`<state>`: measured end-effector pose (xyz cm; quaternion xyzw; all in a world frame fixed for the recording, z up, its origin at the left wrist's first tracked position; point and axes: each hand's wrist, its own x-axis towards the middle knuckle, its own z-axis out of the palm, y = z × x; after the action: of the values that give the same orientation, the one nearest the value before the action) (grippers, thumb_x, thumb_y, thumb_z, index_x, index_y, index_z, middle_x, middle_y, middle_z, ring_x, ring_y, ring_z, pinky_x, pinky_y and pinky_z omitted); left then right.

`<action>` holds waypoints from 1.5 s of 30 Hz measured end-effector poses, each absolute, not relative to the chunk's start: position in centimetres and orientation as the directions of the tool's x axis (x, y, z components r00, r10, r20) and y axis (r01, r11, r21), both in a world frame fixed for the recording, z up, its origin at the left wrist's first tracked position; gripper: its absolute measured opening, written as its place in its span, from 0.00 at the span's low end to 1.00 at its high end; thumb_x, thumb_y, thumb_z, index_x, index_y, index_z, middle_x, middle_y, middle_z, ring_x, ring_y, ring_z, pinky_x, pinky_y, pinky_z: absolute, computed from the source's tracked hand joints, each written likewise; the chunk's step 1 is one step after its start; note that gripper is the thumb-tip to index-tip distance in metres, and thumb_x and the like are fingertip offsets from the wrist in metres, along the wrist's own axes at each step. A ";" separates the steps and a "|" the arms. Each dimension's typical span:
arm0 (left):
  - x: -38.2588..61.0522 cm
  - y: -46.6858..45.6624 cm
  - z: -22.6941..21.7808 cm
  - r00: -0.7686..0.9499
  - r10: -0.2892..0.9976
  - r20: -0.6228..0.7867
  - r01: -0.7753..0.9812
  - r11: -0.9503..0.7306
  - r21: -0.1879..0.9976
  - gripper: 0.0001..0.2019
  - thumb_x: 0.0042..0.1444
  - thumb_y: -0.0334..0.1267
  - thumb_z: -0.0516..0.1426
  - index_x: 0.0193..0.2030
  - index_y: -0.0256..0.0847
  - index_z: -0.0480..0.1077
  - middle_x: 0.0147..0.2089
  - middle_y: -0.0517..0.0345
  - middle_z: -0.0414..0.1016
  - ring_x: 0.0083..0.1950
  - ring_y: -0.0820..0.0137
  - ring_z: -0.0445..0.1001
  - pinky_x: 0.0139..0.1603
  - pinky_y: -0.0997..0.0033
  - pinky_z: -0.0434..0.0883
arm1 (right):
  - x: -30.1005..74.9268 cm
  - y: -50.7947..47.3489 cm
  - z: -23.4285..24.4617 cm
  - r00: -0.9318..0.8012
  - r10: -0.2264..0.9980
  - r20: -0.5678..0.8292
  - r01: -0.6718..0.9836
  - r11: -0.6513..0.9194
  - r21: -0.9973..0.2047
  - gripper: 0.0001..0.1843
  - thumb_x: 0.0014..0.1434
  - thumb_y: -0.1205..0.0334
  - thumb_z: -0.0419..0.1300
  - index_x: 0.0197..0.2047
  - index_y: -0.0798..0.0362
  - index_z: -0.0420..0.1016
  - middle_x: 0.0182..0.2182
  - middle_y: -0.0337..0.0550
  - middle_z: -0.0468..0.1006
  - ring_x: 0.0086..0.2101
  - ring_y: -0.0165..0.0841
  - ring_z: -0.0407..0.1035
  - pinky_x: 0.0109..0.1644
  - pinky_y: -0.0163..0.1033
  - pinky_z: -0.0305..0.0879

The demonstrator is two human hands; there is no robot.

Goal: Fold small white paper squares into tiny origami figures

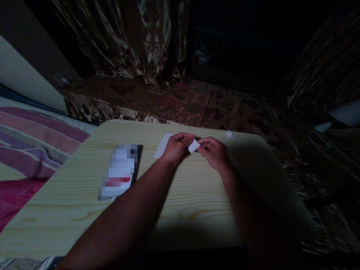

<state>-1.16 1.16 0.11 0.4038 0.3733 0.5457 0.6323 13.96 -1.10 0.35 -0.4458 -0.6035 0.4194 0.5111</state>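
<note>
A small folded piece of white paper (194, 146) is pinched between my two hands, just above the wooden table. My left hand (177, 147) grips its left side, fingers curled behind it. With thumb and fingertips, my right hand (213, 151) pinches the right corner. Under and behind the left hand lies a flat white paper sheet (163, 145), partly covered by that hand. A small white paper star (230, 134) rests near the table's far edge, to the right of my right hand.
The light wooden table (194, 195) has rounded far corners. On its left part lies a blurred, pixelated flat object (119, 170). A striped bed cover (33, 138) is at the left, patterned curtains (146, 37) hang beyond, and a cable (319, 138) lies at the right.
</note>
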 end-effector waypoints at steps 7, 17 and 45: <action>-1.1 1.3 -0.1 0.151 0.988 -0.027 -0.382 0.084 0.920 0.15 0.42 0.38 0.64 0.38 0.34 0.74 0.29 0.55 0.74 0.24 0.74 0.68 0.25 0.74 0.63 | 14.3 -1.0 0.2 -0.006 0.972 0.235 0.147 0.234 -0.961 0.13 0.54 0.52 0.60 0.35 0.54 0.71 0.23 0.39 0.74 0.23 0.27 0.67 0.24 0.32 0.62; -0.9 0.9 0.1 0.155 0.988 0.018 -0.248 0.021 0.969 0.14 0.42 0.38 0.64 0.37 0.35 0.74 0.26 0.58 0.74 0.23 0.76 0.66 0.25 0.76 0.62 | 14.5 -0.2 0.0 0.111 0.975 0.191 0.118 0.178 -0.977 0.12 0.54 0.53 0.58 0.34 0.53 0.65 0.18 0.34 0.70 0.16 0.24 0.60 0.20 0.30 0.55; -0.5 0.9 -0.5 0.045 0.991 0.127 -0.177 -0.117 0.977 0.12 0.41 0.39 0.66 0.31 0.37 0.71 0.24 0.62 0.71 0.22 0.77 0.65 0.23 0.77 0.62 | 14.0 -0.2 -1.1 0.015 0.963 0.270 0.200 0.261 -0.944 0.22 0.52 0.59 0.58 0.51 0.52 0.64 0.32 0.41 0.76 0.31 0.31 0.71 0.32 0.34 0.67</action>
<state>-0.54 0.85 -0.50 0.4979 0.4085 0.5572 0.5242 14.02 -0.22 -1.09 -0.4854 -0.5990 0.3657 0.5213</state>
